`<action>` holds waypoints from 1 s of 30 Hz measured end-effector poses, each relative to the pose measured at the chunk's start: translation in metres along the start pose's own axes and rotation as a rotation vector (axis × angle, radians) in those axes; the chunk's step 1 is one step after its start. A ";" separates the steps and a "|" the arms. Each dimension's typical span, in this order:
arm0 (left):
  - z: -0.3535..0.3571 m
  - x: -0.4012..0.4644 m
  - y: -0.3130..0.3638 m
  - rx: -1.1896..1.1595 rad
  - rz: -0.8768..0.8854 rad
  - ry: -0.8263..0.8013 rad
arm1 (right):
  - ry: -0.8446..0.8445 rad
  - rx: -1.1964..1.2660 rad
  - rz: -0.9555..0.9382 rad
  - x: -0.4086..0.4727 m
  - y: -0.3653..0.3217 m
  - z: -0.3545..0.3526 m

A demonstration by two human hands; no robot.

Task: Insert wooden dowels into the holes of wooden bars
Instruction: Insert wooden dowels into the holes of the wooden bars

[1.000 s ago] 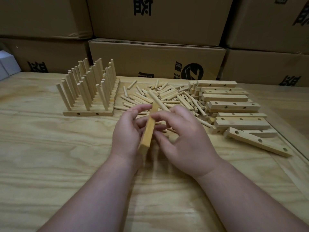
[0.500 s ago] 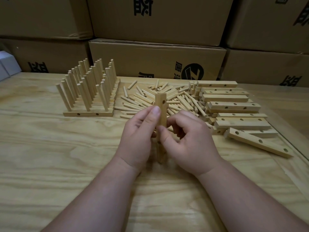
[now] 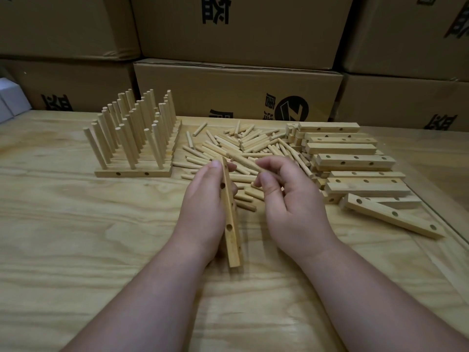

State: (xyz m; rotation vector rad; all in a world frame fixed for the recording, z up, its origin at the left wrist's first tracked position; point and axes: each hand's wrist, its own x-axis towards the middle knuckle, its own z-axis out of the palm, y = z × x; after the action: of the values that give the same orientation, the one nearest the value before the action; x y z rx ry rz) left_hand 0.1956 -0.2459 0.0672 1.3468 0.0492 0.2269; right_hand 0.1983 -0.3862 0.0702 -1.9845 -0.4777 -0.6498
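Note:
My left hand is shut on a pale wooden bar, holding it on end and slightly tilted, with its holes facing right. My right hand is off the bar, a short way to its right. Its fingers are curled and apart, and the index fingertip is at the near edge of the pile of loose dowels. I cannot see a dowel gripped in it. Behind my hands the dowels lie scattered across the table.
Finished bars with upright dowels stand at the back left. A stack of drilled bars lies at the right, with one loose bar nearer the table's right edge. Cardboard boxes wall the back, and a white box sits far left.
My right hand has let go of the bar and moved right toward the dowels. My left hand alone now holds the bar, turned so its holes show.

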 end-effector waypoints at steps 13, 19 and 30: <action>0.002 -0.003 0.005 0.042 -0.017 0.018 | 0.059 -0.068 -0.027 0.002 -0.002 -0.003; 0.003 -0.004 0.007 0.041 -0.018 0.039 | 0.036 -0.114 -0.059 0.003 -0.005 -0.005; -0.002 -0.003 0.009 0.072 -0.038 0.029 | -0.104 -0.174 -0.013 0.007 0.000 -0.012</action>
State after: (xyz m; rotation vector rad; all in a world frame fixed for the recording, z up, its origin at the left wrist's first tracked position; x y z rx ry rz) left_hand 0.1907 -0.2424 0.0747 1.4127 0.1081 0.2140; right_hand 0.2007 -0.3960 0.0792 -2.1895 -0.5122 -0.6157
